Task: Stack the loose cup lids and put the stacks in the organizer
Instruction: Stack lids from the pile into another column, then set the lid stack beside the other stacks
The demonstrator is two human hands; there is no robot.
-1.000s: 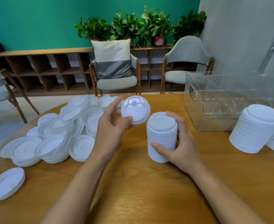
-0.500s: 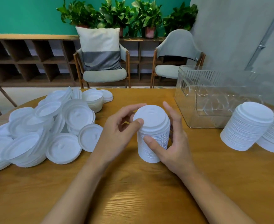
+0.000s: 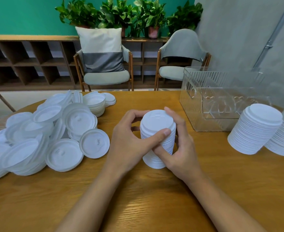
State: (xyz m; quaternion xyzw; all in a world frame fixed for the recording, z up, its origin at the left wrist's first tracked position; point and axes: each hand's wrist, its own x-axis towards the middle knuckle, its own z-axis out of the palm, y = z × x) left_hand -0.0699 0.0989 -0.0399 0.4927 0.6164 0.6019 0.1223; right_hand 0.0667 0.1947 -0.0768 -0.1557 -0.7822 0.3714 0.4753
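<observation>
Lids (image 3: 37, 131) were heaped at 9 o'clock from the stack, some tipped on edge against each other. I'd guess a careless elbow or a grab from low in the pile could send a few sliding toward the table (image 3: 138, 206) edge.

Bigger worry was the stack (image 3: 152, 160) itself, standing on the table dead centre. It was tall and narrow, and if the top lid (image 3: 156, 119) wasn't seated square, pressing on one side might cock it or bow the whole column. Squeezing too hard could pop lids out sideways too.

Next would come the trip to the organizer (image 3: 221, 101) at 2 o'clock. Its clear walls make the rim hard to judge, so clipping it seemed possible. The finished stacks (image 3: 255, 131) at 3 o'clock looked tilted and sat close to that path, so one bump and over they'd go.

Pose: the left hand (image 3: 131, 141) wrapped the stack's upper part, thumb across the front just under the top lid, fingers curled round the far side. The right hand (image 3: 179, 151) gripped it too, thumb low on the front, fingers running up the right side to the top rim. Both forearms came in from 6 o'clock.
</observation>
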